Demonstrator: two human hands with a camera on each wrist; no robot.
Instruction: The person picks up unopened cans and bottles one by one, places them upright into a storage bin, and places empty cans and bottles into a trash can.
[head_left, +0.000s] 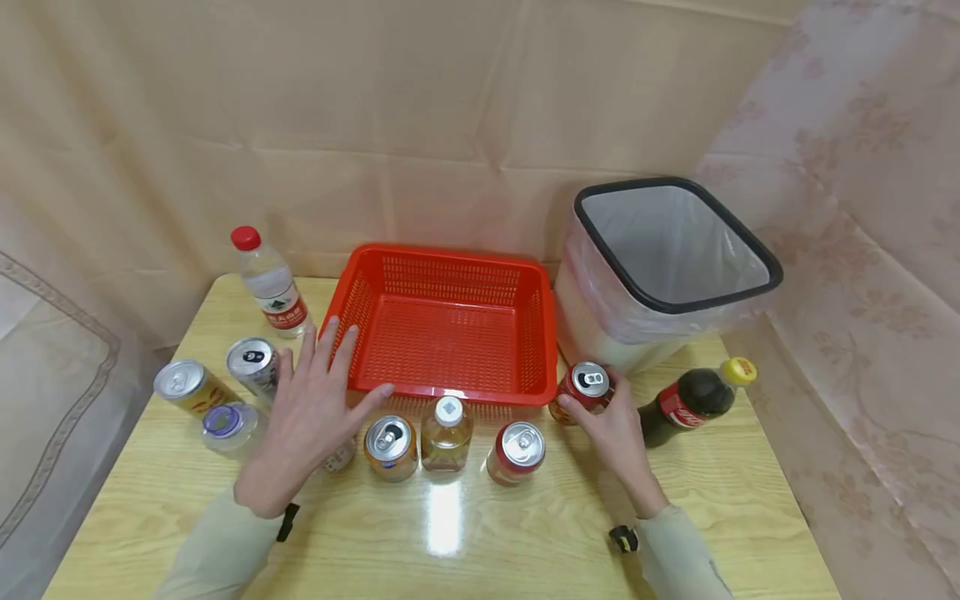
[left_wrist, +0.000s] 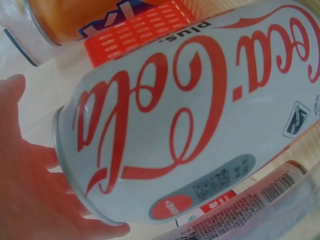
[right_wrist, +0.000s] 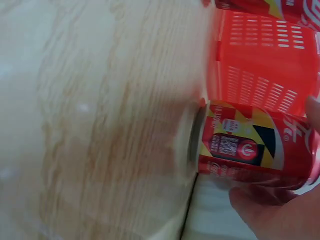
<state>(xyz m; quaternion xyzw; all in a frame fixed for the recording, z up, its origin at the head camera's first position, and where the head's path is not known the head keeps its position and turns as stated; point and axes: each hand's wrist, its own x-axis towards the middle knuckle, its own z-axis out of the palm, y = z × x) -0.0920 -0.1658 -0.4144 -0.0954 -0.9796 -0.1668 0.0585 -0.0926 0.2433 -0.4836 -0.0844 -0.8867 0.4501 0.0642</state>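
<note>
My right hand (head_left: 615, 421) grips a red soda can (head_left: 587, 385) standing between the basket's right front corner and the bin. The right wrist view shows the thumb and fingers around the upper part of this red can (right_wrist: 250, 142). Over the left side of the table, my left hand (head_left: 311, 400) is spread with fingers apart, holding nothing. A white Coca-Cola plus can (left_wrist: 185, 110) stands beneath it, mostly hidden by the hand in the head view. The red plastic basket (head_left: 450, 396) sits at the middle, with nothing visible inside it.
In front of the basket stand an orange can (head_left: 391, 450), a small amber-drink bottle (head_left: 447, 442) and another red can (head_left: 515, 454). A lined bin (head_left: 607, 308) and cola bottle (head_left: 686, 407) are right. Left are a water bottle (head_left: 273, 287), a purple-capped bottle (head_left: 231, 429) and cans (head_left: 193, 387).
</note>
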